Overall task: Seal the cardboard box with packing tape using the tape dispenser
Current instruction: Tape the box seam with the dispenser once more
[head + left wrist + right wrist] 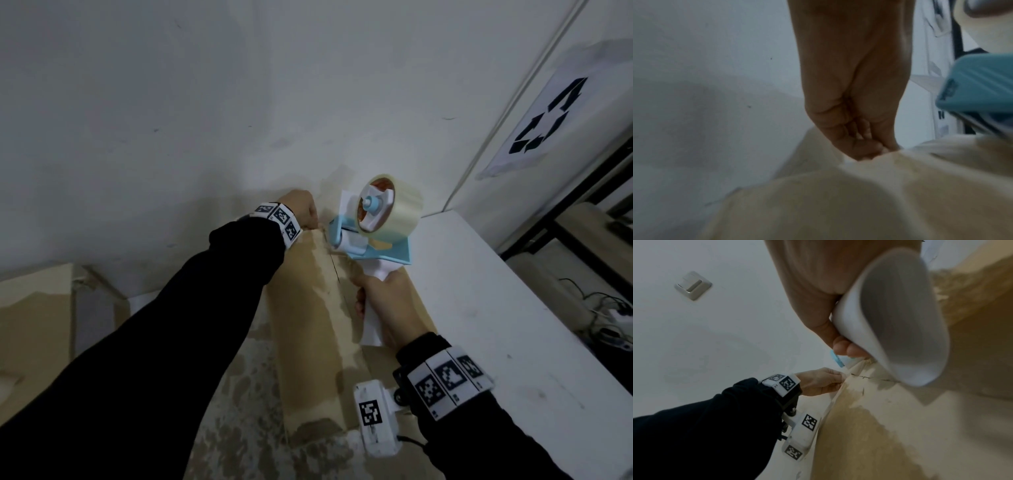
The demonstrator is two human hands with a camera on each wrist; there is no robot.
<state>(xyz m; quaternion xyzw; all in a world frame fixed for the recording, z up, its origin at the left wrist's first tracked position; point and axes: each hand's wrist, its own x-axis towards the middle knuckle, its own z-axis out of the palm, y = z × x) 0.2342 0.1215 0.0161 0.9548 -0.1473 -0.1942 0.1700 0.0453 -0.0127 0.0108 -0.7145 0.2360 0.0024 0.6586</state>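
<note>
A white wall [171, 102] rises right behind the box, close at 12 o'clock. A sheet with a black recycling sign [544, 116] hangs at 2 o'clock, and cables [603, 308] lie at 3 o'clock below the white table [496, 308]. A light switch [692, 285] shows on the wall in the right wrist view.

The cardboard box [308, 325] lies at centre on the table, its top scuffed and patchy. The right hand [383, 305] is wrapped around the white handle of the tape dispenser [373, 233], whose front end touches the box's far edge at 12 o'clock. The left hand [301, 209], just beside it at 11 o'clock, has fingertips [869, 152] pinched together at that far edge; what they pinch is unclear.
</note>
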